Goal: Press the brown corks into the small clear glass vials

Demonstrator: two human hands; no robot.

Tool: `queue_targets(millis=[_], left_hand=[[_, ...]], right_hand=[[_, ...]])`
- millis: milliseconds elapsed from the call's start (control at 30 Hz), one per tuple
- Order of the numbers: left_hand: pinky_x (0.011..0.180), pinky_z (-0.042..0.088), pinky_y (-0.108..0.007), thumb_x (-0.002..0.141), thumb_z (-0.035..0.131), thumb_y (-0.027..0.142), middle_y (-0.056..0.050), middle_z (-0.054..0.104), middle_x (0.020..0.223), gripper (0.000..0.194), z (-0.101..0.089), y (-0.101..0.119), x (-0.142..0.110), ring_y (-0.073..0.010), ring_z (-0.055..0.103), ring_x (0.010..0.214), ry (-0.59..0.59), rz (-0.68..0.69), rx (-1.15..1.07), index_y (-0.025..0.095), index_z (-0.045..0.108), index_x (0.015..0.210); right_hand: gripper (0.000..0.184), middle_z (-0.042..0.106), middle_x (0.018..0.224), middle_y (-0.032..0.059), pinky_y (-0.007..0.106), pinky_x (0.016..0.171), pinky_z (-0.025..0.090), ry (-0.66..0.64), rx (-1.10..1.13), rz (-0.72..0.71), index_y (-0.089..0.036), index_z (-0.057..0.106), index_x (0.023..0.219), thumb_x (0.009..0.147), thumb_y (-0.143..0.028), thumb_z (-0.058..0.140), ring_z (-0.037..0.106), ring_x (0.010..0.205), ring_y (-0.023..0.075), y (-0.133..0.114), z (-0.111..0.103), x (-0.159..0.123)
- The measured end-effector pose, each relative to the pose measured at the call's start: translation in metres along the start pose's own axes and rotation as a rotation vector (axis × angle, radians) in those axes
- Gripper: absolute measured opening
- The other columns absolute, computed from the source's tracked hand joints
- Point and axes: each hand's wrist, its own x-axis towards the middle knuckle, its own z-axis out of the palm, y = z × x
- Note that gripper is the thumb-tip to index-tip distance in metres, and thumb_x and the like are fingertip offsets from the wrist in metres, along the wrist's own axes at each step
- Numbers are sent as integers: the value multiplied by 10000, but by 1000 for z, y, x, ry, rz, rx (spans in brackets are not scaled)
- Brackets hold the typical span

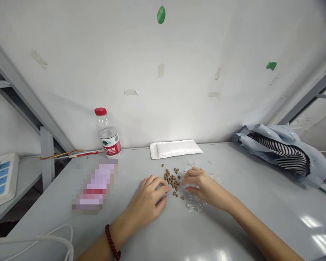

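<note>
**Me:** I'm on the head feed from here. What's between the hands?

**Spotter:** A loose heap of small brown pellets on the gray surface.

**Me:** I see the left hand just left of the heap, with a red bead bracelet on its wrist. Its fingers lie pressed together, lightly curled, tips almost touching the pellets, pinching nothing I can see.

**Spotter:** And the right hand?

**Me:** Just right of the heap, over clear plastic pieces. Its fingers are close together and curved down. I can't tell whether they're pinching one.

**Spotter:** What's beyond the heap?

**Me:** A white padded pouch, and farther left, a red-capped water bottle. Well right of the heap lies a crumpled blue shirt.
</note>
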Motion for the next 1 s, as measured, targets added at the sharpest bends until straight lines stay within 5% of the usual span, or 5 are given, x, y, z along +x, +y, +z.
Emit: queue_targets(millis=[333,567,733,1000], left_hand=[[725,435,-345,907,481,97,-37,623,846,157,6,-2,2,-200,526,825,45,-9,89,182,612,892],[663,464,-294,829,501,18,-19,602,728,175,1,11,2,-167,514,739,280,40,-66,179,565,799],[631,467,-272,778,535,-30,-14,605,711,211,-10,32,2,-146,513,710,537,79,-184,179,552,805],[660,504,-261,809,575,24,-5,640,756,165,-12,51,-1,-132,569,754,590,-30,-396,186,603,825]], right_hand=[[288,687,918,62,419,815,408,-15,-35,15,-222,738,926,848,-19,550,590,895,229,-6,3,0],[131,684,975,47,338,815,483,160,683,192,-223,702,965,849,-244,644,628,900,176,-12,-1,2],[190,709,833,31,293,728,502,22,1165,367,-188,671,916,762,-272,744,664,769,142,-25,10,3],[149,716,809,6,273,791,516,-53,1449,250,-165,679,853,732,-169,766,683,775,107,-46,15,2]])
